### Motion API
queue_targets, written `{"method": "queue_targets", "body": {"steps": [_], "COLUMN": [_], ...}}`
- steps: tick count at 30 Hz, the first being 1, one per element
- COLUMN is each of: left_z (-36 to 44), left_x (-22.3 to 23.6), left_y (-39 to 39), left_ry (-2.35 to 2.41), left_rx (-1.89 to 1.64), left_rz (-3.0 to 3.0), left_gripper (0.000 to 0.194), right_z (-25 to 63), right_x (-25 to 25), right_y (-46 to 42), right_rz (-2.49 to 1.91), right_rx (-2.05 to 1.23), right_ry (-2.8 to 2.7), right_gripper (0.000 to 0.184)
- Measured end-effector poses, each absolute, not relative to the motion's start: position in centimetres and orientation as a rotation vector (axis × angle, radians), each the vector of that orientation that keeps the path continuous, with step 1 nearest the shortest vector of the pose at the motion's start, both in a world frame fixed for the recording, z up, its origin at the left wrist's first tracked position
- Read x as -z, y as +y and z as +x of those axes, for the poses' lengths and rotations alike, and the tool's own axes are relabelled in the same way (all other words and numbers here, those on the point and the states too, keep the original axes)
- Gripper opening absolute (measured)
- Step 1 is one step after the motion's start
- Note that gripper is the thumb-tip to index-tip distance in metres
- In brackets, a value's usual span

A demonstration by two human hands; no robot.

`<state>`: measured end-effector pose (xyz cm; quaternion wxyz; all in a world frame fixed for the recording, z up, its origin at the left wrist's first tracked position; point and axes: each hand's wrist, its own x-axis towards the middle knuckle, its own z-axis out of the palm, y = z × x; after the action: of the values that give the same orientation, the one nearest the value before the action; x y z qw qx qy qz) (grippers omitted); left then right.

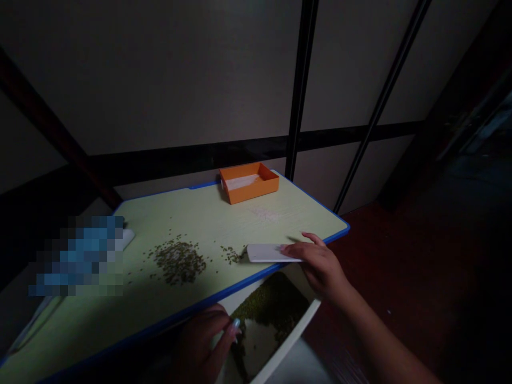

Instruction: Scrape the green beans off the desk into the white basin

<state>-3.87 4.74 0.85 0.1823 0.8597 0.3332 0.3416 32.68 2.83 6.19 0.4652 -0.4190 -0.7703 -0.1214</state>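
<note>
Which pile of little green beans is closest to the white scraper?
The small pile, right beside the white scraper in the right hand. The big pile lies farther left.

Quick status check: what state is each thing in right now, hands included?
Right hand: holding the white scraper flat on the table.
Left hand: gripping the white tray below the table edge.
White tray: partly filled with green beans.
Bean pile: scattered on the table.
Orange box: open, whitish contents.

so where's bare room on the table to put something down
Bare patches: between the orange tray and the bean pile, and the near left of the table below the pile. Crowded: the near edge, where the right hand holds the white scraper and the left hand holds the white bin.
</note>
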Motion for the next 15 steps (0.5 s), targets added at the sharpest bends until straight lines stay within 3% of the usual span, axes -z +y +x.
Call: {"method": "queue_targets", "body": {"steps": [8, 15], "left_z": [-2.7, -2.5], "left_x": [-3.2, -1.2], "left_y": [4.8, 5.1], "left_ry": [0.764, 0.787], "left_rx": [-1.007, -1.093], "left_rz": [2.512, 2.465], "left_gripper": [0.073, 0.067], "right_z": [33.0, 33.7], "right_x": [-6.6, -7.4], "right_y": [1.9, 2.8], "right_rz": [-1.033, -1.012], "right_rx": [0.295, 0.133], "right_ry": [-1.913, -1.925], "right_gripper": [0.035, 0.041]}}
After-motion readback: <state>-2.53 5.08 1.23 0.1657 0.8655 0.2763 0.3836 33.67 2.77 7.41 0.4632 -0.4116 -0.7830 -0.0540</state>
